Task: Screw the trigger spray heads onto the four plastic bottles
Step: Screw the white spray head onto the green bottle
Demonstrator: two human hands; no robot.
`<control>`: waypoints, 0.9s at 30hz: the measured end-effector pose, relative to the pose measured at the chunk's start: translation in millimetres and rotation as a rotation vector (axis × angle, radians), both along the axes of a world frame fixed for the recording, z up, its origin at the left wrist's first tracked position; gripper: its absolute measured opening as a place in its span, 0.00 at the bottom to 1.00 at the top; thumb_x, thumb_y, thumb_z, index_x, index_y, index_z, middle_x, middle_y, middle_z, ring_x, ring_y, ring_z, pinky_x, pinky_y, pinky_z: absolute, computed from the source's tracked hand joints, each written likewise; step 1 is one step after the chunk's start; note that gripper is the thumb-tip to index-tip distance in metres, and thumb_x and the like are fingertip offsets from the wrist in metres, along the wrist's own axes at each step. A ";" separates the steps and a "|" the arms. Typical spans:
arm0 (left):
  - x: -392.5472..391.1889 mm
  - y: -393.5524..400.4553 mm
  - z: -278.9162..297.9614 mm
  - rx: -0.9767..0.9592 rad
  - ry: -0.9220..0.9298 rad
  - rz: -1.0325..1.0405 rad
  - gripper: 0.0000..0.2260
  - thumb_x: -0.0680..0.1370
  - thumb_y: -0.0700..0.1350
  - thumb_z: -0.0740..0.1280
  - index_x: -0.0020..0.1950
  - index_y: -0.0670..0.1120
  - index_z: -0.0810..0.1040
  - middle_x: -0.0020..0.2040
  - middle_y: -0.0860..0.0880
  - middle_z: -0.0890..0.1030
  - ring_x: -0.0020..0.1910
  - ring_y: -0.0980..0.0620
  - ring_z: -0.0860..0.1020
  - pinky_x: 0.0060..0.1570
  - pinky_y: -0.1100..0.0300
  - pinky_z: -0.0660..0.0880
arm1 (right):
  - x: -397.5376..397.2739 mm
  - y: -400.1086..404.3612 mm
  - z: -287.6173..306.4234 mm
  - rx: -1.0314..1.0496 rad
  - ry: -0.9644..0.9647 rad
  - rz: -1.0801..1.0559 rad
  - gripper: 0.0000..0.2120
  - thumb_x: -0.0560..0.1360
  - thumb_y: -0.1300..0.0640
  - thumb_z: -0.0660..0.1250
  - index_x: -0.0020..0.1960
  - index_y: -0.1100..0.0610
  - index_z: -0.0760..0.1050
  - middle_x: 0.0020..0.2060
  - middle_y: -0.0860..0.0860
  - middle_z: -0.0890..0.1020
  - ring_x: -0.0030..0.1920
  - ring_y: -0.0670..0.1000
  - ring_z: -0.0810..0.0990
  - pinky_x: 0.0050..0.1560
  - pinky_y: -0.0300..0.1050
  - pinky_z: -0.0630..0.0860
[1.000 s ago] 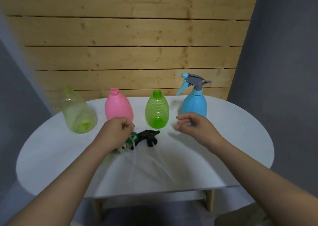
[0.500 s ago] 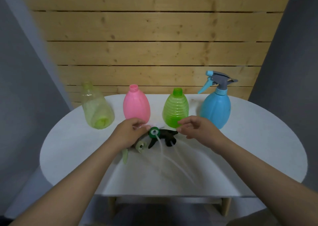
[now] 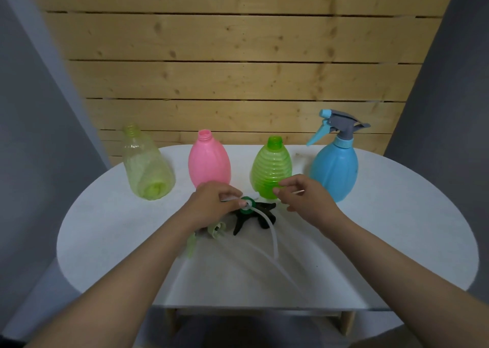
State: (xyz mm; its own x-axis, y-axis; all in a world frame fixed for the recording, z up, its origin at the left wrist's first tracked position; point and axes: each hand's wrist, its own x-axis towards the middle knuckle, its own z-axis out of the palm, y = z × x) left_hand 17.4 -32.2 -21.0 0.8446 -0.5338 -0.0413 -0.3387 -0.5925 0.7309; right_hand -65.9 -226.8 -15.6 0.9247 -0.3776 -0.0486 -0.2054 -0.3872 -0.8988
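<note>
Four bottles stand in a row on the white table (image 3: 397, 228): a clear yellowish bottle (image 3: 145, 167), a pink bottle (image 3: 209, 162), a ribbed green bottle (image 3: 271, 167) and a blue bottle (image 3: 334, 170). Only the blue one carries a grey and blue spray head (image 3: 341, 126); the other three necks are bare. My left hand (image 3: 214, 204) is closed on a spray head with a green collar (image 3: 247, 205) and a clear dip tube (image 3: 270, 234). A black spray head (image 3: 254, 216) and a pale green spray head (image 3: 215, 230) lie under it. My right hand (image 3: 301, 198) hovers beside, fingers curled, holding nothing.
A wall of horizontal wooden planks (image 3: 238, 69) rises right behind the table. Grey curtains (image 3: 34, 136) hang on both sides. More clear dip tubes (image 3: 285, 276) trail across the table toward its near edge. Wooden table legs (image 3: 346, 324) show below.
The view has shifted so the bottles sit further right. My left hand has closed on the green-collared spray head. My right hand has moved left, in front of the green bottle.
</note>
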 end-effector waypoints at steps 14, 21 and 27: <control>1.4 -1.5 6.2 -0.049 0.197 -0.055 0.20 0.68 0.52 0.74 0.58 0.55 0.74 0.54 0.57 0.76 0.51 0.64 0.73 0.44 0.70 0.69 | 10.3 -12.7 -2.1 -0.123 -0.056 -0.119 0.21 0.70 0.49 0.72 0.56 0.57 0.68 0.48 0.50 0.73 0.46 0.49 0.74 0.44 0.42 0.68; 0.4 26.5 24.0 -0.105 -0.015 -0.030 0.10 0.67 0.48 0.76 0.46 0.56 0.81 0.43 0.55 0.83 0.38 0.62 0.79 0.33 0.73 0.70 | 17.1 -11.1 -1.1 -0.123 -0.032 -0.046 0.34 0.69 0.45 0.72 0.69 0.57 0.63 0.64 0.54 0.73 0.63 0.53 0.74 0.58 0.46 0.71; 0.9 44.9 22.8 -0.111 -0.065 0.154 0.20 0.65 0.49 0.77 0.54 0.51 0.76 0.45 0.55 0.79 0.40 0.60 0.75 0.35 0.68 0.70 | 32.9 -5.5 0.6 -0.002 -0.084 0.023 0.43 0.66 0.46 0.75 0.73 0.54 0.57 0.63 0.47 0.69 0.60 0.48 0.70 0.56 0.45 0.69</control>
State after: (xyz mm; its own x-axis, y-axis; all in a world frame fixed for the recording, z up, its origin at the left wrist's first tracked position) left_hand 18.3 12.7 1.8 0.9158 -0.3959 0.0682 -0.2989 -0.5580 0.7741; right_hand -32.9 -232.3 -14.9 0.9339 -0.3563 0.0300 -0.1206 -0.3929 -0.9116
